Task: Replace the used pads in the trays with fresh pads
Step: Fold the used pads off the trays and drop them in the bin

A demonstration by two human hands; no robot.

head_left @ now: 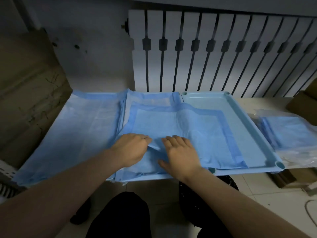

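A light blue tray [247, 122] lies on the right of the work surface, its far and right rims bare. A blue pad [202, 129] with darker borders is partly spread, lying across this tray and the one to its left. My left hand [131, 148] has its fingers curled on a raised fold at the pad's near middle. Just to the right, my right hand [180, 152] presses flat on the pad with fingers spread. Another pad [80, 131] lies spread at the left.
A pack of folded blue pads in clear plastic [289, 133] lies right of the tray. A white radiator [214, 54] stands behind. Cardboard boxes are at the left [29, 93] and far right [303, 103]. My knees are below the table edge.
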